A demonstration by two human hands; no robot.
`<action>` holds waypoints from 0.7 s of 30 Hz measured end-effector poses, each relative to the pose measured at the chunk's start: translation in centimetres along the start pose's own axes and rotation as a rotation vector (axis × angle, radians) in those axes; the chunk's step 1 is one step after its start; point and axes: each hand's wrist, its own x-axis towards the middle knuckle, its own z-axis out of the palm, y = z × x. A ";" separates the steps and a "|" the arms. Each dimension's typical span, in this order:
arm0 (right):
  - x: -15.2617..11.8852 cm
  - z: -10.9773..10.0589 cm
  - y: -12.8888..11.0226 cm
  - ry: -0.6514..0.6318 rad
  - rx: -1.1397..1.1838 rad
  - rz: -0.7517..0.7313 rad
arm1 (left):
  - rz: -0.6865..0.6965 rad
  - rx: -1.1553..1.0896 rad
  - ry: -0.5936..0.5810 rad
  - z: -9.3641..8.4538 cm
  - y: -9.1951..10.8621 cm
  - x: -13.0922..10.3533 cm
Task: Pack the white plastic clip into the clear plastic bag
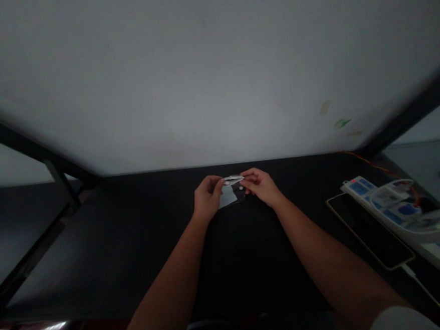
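Observation:
A small clear pouch [238,192] with a whitish piece showing in its left part is held over the black tabletop. Along its top edge runs a crumpled white strip [233,179], stretched between both hands. The thumb and fingers of my left hand [208,197] pinch the left end. On the other side my right hand [259,185] pinches the right end the same way. A small pale round spot shows on the pouch near my right fingertips. What the pouch contains cannot be made out.
The black table [143,251] meets a grey wall [199,86]. At the right lie a phone [371,230] with a charging cable and a white power strip [361,188] with a red light and tangled cables. Dark metal bars [26,146] slope at both sides.

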 end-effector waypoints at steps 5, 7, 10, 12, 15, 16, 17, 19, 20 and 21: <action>0.2 -0.3 -0.2 0.027 0.128 0.004 | -0.004 -0.091 0.018 0.2 -0.4 0.0; 0.3 -0.3 -0.1 0.034 0.139 0.005 | -0.005 -0.107 0.000 0.1 -0.4 -0.1; 0.4 -0.3 0.1 0.026 0.119 0.011 | -0.005 -0.098 -0.048 -0.2 -0.2 -0.2; 0.4 -0.3 0.2 0.024 0.109 0.015 | -0.015 -0.079 -0.069 -0.3 -0.1 -0.2; 0.4 -0.3 0.2 0.025 0.101 0.020 | -0.027 -0.054 -0.088 -0.3 -0.1 -0.3; 0.4 -0.3 0.1 0.024 0.097 0.018 | -0.024 -0.045 -0.091 -0.3 -0.1 -0.3; 0.4 -0.3 0.1 0.026 0.092 0.015 | -0.018 -0.036 -0.092 -0.3 -0.2 -0.3; 0.3 -0.3 0.0 0.029 0.088 0.007 | 0.004 -0.011 -0.087 -0.4 -0.3 -0.4; 0.3 -0.3 0.0 0.033 0.090 0.004 | 0.021 0.011 -0.086 -0.5 -0.4 -0.5; 0.2 -0.3 0.0 0.038 0.092 0.001 | 0.042 0.042 -0.091 -0.6 -0.4 -0.6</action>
